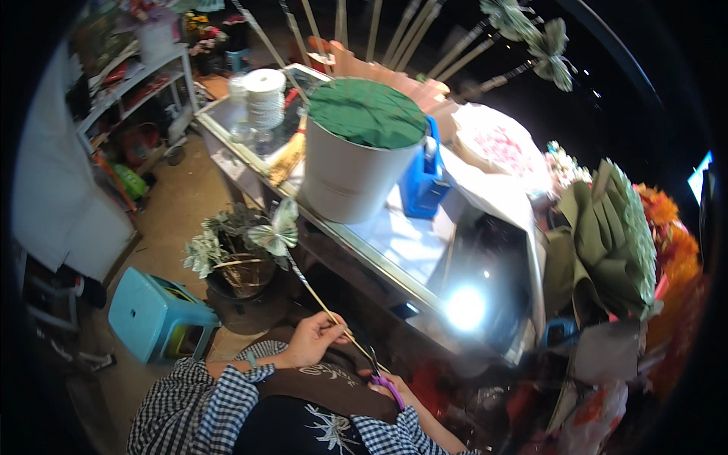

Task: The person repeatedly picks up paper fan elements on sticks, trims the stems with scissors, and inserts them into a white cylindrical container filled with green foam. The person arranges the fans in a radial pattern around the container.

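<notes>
Glass counter [394, 250] held one white bucket [345, 178]. Your left hand [311, 340] pinched one butterfly-topped stick [318, 299]; right hand [398, 390] gripped purple-handled scissors [385, 383].

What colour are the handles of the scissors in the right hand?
Purple, on the scissors in the right hand; head view.

Hands on a skewer at a cluttered florist's counter

The left hand [312, 339] pinches a thin stick [322, 305] topped with a folded paper butterfly [276, 231]; the right hand [390, 388] holds purple-handled scissors [385, 383] at its lower end. On the glass counter [394, 246] stands a white bucket [345, 171] packed with green foam [368, 112]; a teal stool [155, 317] sits on the floor beside a basket [241, 274]
</notes>
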### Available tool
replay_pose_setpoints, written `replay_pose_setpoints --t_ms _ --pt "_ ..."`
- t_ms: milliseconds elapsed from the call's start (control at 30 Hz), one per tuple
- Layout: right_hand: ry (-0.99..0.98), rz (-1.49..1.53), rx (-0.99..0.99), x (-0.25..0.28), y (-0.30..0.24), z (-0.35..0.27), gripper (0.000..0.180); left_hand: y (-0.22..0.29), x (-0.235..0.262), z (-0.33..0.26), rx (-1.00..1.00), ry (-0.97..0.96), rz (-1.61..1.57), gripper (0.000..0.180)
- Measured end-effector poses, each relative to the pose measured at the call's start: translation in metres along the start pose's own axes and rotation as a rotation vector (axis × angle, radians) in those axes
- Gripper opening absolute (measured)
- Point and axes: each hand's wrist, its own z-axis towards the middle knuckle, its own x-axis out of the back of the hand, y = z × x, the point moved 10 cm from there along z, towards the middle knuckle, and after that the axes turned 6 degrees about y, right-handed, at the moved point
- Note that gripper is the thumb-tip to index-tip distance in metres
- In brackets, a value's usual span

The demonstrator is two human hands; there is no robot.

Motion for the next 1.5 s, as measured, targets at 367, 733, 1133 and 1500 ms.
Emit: replay_pose_setpoints --t_ms 367,733,1133,1500 --pt "0.002 -0.166 -0.112 0.008 0.021 0.014 0.031 0.136 0.025 -0.017 -0.471 0.141 0.436 0.013" --pt "-0.089 -0.225 0.26 0.008 0.018 0.035 0.035 0.439 -0.025 0.062 -1.202 0.264 0.763 0.006" --pt "-0.04 -0.28 0.33 0.01 0.01 0.039 0.039 0.416 -0.027 0.123 -1.044 0.214 0.82 0.006" --pt "-0.041 -0.229 0.375 0.006 0.01 0.037 0.037 0.387 -0.024 0.135 -1.038 0.234 0.934 0.01"
